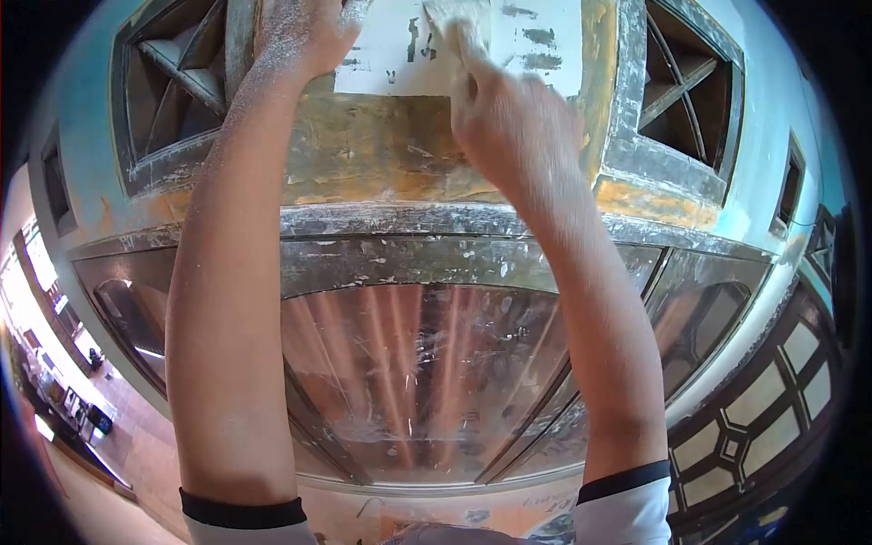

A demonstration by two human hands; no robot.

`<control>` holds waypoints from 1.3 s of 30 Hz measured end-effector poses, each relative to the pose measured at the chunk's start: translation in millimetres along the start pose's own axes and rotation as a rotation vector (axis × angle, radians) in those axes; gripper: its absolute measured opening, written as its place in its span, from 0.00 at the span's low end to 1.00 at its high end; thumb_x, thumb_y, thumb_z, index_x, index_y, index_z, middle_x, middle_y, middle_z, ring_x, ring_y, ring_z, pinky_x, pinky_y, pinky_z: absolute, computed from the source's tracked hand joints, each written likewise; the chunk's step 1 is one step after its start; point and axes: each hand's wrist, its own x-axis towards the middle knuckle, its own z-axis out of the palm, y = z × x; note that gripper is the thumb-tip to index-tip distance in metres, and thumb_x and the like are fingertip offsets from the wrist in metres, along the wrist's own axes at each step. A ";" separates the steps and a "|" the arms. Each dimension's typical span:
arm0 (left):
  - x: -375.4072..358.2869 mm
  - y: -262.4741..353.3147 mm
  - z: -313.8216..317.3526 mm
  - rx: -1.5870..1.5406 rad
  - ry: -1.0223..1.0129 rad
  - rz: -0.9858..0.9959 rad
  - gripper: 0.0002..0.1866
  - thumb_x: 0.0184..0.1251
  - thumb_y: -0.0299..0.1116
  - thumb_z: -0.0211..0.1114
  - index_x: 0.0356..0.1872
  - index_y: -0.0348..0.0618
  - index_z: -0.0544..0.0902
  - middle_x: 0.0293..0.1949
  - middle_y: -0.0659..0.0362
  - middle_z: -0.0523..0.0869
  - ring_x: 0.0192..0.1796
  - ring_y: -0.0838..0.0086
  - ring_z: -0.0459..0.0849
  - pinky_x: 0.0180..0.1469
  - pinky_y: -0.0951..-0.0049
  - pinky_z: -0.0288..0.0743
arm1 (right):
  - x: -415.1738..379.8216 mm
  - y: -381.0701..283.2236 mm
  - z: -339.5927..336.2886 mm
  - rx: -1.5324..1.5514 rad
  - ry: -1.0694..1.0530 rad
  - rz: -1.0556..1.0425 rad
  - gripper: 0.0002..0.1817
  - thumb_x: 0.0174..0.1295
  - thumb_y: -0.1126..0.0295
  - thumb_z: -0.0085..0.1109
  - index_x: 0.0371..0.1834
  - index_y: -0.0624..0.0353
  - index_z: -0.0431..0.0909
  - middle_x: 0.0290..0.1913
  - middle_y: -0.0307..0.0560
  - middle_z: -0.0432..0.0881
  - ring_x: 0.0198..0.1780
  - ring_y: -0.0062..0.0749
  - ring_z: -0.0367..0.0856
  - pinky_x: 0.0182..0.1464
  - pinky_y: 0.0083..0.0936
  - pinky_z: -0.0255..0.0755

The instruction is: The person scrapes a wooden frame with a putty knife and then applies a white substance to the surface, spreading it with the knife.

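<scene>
Both my arms reach up to a worn wooden panel. My right hand [513, 118] is closed around a putty knife [459, 27], its blade against a white patch [391, 59] with dark bare spots. At the top edge, my left hand [304, 36] is dusted with white powder and partly cut off. Its thumb lies by a small whitish thing [357, 11] that I cannot make out. Below the patch, the wood [372, 145] shows brown and ochre stains.
Lattice openings flank the panel, one on the left [177, 77] and one on the right [686, 86]. Under a scuffed ledge [409, 218] is a glossy, reflective pane [418, 372]. A dark grille [754, 427] stands at lower right; a tiled floor [136, 427] shows at lower left.
</scene>
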 end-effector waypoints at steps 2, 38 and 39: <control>0.3 0.0 0.4 -0.006 0.004 0.000 0.26 0.80 0.37 0.57 0.74 0.44 0.75 0.80 0.47 0.68 0.84 0.51 0.59 0.84 0.51 0.52 | 15.5 -1.7 -3.1 -0.035 0.052 -0.007 0.27 0.79 0.58 0.44 0.80 0.41 0.68 0.27 0.55 0.88 0.34 0.55 0.91 0.36 0.52 0.85; 45.6 -30.4 -4.9 -0.039 -0.126 0.030 0.27 0.84 0.43 0.48 0.79 0.53 0.70 0.84 0.60 0.61 0.86 0.61 0.52 0.87 0.50 0.40 | 36.2 -48.4 -3.2 -0.063 -0.068 0.101 0.25 0.81 0.57 0.40 0.76 0.50 0.71 0.28 0.60 0.88 0.36 0.55 0.91 0.38 0.55 0.85; 42.7 -28.7 -8.2 -0.077 -0.115 0.043 0.26 0.84 0.43 0.48 0.79 0.53 0.71 0.84 0.60 0.61 0.86 0.61 0.52 0.87 0.50 0.40 | 28.3 -56.0 -5.4 -0.060 -0.181 0.149 0.24 0.80 0.58 0.42 0.75 0.49 0.71 0.26 0.57 0.87 0.32 0.54 0.91 0.36 0.53 0.84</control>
